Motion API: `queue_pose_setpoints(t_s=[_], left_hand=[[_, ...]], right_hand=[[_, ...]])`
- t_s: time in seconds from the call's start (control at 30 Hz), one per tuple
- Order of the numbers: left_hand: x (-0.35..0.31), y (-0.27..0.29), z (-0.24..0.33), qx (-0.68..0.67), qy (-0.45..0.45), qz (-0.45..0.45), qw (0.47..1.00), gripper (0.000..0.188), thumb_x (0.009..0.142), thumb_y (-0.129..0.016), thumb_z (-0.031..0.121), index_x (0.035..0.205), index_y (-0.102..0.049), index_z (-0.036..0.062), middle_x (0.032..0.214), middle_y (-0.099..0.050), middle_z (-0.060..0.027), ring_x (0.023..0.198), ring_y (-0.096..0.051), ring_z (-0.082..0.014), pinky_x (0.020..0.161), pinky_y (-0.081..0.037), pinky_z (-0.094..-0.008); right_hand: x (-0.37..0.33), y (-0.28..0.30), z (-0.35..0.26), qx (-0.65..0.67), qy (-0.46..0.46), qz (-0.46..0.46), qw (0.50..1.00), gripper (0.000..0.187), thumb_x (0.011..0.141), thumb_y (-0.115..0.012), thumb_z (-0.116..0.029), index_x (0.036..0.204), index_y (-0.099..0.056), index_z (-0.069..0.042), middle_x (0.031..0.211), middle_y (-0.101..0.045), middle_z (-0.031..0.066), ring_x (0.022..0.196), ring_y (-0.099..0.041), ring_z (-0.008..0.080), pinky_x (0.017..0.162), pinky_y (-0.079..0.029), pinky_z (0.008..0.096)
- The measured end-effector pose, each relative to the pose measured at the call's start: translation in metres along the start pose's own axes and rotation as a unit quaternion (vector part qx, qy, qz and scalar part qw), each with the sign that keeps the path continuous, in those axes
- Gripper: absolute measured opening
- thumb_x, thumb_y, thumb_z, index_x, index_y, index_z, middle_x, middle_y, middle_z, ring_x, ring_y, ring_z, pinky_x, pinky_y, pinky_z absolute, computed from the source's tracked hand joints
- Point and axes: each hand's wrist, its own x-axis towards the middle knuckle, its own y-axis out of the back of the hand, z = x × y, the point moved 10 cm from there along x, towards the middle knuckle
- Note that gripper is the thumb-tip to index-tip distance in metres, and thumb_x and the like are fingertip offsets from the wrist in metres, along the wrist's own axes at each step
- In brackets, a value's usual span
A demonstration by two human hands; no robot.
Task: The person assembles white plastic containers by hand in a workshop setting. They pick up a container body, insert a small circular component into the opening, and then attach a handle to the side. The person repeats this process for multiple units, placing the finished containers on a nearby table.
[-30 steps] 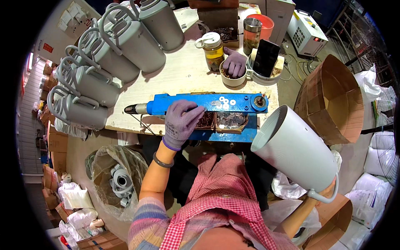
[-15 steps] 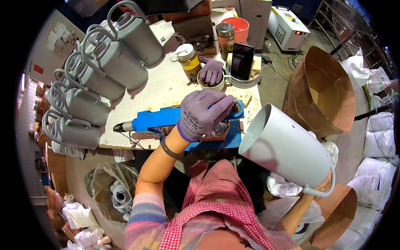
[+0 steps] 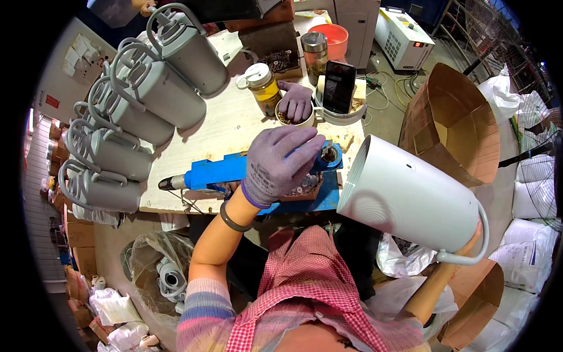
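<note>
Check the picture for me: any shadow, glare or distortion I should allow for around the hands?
Head view: a darker rounded patch, likely a shadow, on the gray cylinder near its open end, above the right hand's level; head view: fisheye bending toward the rim, with black corners; head view: the left hand partly hides the blue fixture.

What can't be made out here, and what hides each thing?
Head view, blue tool: middle hidden by the left grip.
Head view, right grip: partly hidden behind the held cylinder.
Head view, held cylinder's far inside: hidden by its own wall.
Head view, papers: writing too small.
</note>
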Motion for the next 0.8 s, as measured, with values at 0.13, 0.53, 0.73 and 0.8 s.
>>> queue_pose_setpoints(t_s=[0.13, 0.53, 0.73, 0.8], left_hand=[[-0.001, -0.029, -0.025, -0.272, 0.167, -0.025, 0.947, 0.023, 0.081, -0.075, 0.01, 0.103, -0.073, 0.0023, 0.107, -0.069, -0.015, 0.097, -0.067, -0.0264, 0.086, -0.054, -0.0351], [-0.043, -0.037, -0.048, -0.467, 0.358, -0.059, 0.806, 0.061, 0.082, -0.076, 0.01, 0.137, -0.052, 0.0022, 0.122, -0.062, -0.0111, 0.107, -0.061, -0.0174, 0.095, -0.05, -0.0314], [-0.082, -0.039, -0.012, -0.575, 0.468, -0.082, 0.666, 0.051, 0.099, -0.057, 0.034, 0.132, -0.053, -0.0042, 0.114, -0.064, -0.0099, 0.094, -0.061, -0.0124, 0.084, -0.05, -0.0269], [-0.121, -0.034, -0.022, -0.579, 0.516, 0.061, 0.629, 0.047, 0.098, -0.059, 0.037, 0.122, -0.058, -0.0037, 0.105, -0.066, -0.0069, 0.088, -0.06, -0.0116, 0.079, -0.049, -0.0257]], right_hand=[[0.009, -0.036, -0.02, 0.02, -0.002, -0.043, 0.999, 0.043, 0.101, -0.04, -0.033, 0.129, -0.05, -0.002, 0.118, -0.059, 0.0125, 0.105, -0.06, 0.02, 0.09, -0.05, 0.034], [0.009, -0.124, -0.065, 0.053, 0.001, -0.146, 0.988, 0.045, 0.101, -0.038, -0.037, 0.126, -0.051, -0.002, 0.115, -0.06, 0.0113, 0.103, -0.059, 0.0187, 0.09, -0.05, 0.0336], [0.029, -0.18, -0.031, 0.028, -0.015, -0.191, 0.981, 0.048, 0.099, -0.035, -0.04, 0.124, -0.051, -0.003, 0.113, -0.058, 0.0112, 0.103, -0.058, 0.0189, 0.091, -0.048, 0.0341], [0.026, -0.21, -0.024, -0.004, 0.04, -0.226, 0.973, 0.05, 0.095, -0.036, -0.041, 0.122, -0.051, -0.002, 0.114, -0.057, 0.0117, 0.104, -0.056, 0.0204, 0.092, -0.046, 0.0348]])
